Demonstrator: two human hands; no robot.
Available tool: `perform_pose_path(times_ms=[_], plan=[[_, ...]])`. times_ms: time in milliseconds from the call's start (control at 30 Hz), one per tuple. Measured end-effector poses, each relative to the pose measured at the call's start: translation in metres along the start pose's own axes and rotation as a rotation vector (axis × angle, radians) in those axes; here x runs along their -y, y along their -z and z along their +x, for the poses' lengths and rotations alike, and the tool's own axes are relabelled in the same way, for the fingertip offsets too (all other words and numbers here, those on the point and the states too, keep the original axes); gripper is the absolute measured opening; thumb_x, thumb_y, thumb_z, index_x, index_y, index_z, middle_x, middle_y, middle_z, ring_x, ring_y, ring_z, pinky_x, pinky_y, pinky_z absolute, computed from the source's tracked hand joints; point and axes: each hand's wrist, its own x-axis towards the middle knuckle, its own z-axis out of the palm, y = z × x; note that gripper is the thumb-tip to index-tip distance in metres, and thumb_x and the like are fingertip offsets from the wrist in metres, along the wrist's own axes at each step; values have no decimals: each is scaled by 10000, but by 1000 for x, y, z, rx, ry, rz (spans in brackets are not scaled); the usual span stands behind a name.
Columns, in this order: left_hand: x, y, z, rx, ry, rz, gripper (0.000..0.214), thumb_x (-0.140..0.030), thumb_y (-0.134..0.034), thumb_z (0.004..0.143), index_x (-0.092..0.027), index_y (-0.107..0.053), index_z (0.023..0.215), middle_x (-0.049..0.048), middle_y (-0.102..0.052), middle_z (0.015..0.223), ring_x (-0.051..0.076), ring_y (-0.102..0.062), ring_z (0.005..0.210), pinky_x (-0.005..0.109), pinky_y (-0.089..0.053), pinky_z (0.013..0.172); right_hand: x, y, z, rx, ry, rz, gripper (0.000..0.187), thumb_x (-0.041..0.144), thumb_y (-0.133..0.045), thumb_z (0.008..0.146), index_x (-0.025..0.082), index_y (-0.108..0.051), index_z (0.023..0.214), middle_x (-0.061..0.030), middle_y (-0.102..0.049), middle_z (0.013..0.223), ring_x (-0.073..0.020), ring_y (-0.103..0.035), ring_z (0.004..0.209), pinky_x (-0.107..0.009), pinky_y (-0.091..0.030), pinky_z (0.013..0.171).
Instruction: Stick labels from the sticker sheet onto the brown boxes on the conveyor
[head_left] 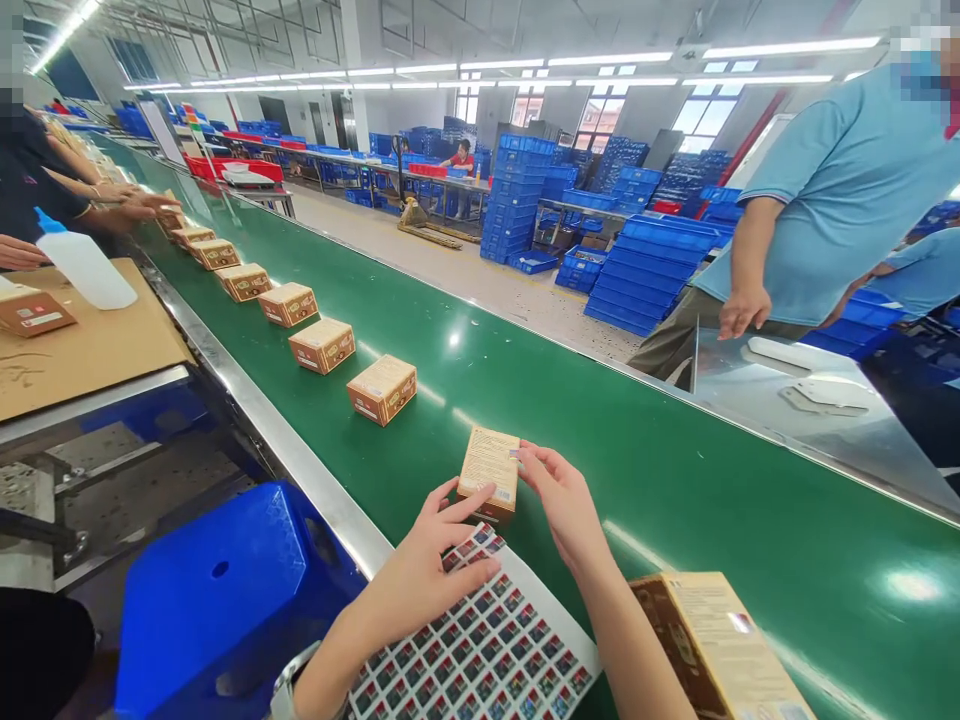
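A small tan carton (pixel 490 470) lies on the green conveyor belt (pixel 675 480) right in front of me. My left hand (pixel 431 565) steadies the carton's near left edge with spread fingers, its palm resting on a sheet of small stickers (pixel 487 650). My right hand (pixel 562 500) pinches at the carton's top right corner, where a small sticker sits. Another carton (pixel 712 645) lies at my right forearm.
Several more cartons (pixel 322 345) ride the belt in a row toward the far left. A blue stool (pixel 225 590) is at my left. A person in a light blue shirt (pixel 832 200) stands across the belt. A white bottle (pixel 86 265) lies on cardboard at left.
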Motion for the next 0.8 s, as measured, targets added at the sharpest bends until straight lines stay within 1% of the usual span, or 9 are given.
perform_pose_path(times_ms=[133,333,500,600,700,733,800], plan=[[-8,-6,-1,52,38,-51,132,-370,-660,910,-264,-724,863,-100,-369,1608,322,-92,1550,599,-198,1246,-7,2,-2,-27,-25,-3,456,575,-801,636,187,-740,867,-110,-740,1151,-302,-672,1079,-421,-515,961],[-15,-14,0,121,38,-56,150,-350,-645,919,-254,-710,824,-122,-331,1621,332,-91,1543,612,-216,1231,-13,10,-16,-134,-26,-64,436,582,-755,680,181,-709,847,-116,-699,1237,-299,-643,1127,-384,-512,935],[-20,-20,-1,158,24,-39,167,-318,-646,913,-236,-669,769,-142,-345,1610,339,-104,1539,611,-248,1220,-16,15,-25,-176,5,-140,451,618,-686,734,188,-664,867,-123,-692,1235,-285,-686,1031,-368,-557,820],[-21,-27,-2,173,34,-43,173,-317,-655,905,-236,-657,753,-164,-339,1608,340,-86,1543,613,-248,1220,-15,20,-31,-203,50,-234,418,612,-667,764,205,-628,854,-116,-680,1248,-273,-687,1019,-363,-549,818],[-23,-34,-3,181,31,-49,185,-329,-653,906,-239,-646,744,-180,-324,1611,338,-62,1546,617,-225,1226,-10,26,-38,-253,85,-361,362,570,-662,783,218,-607,848,-114,-714,1129,-283,-675,1026,-382,-519,868],[-23,-37,-3,182,28,-52,191,-331,-652,907,-239,-644,740,-180,-321,1612,339,-57,1547,620,-220,1226,-8,28,-39,-270,90,-398,353,558,-664,783,221,-600,863,-113,-725,1070,-288,-678,1010,-387,-515,865],[-25,-40,-2,190,27,-56,204,-328,-655,903,-235,-639,722,-172,-326,1612,343,-54,1547,622,-217,1223,-5,32,-39,-295,93,-450,382,547,-675,777,224,-569,952,-104,-738,971,-290,-696,944,-387,-527,820]])
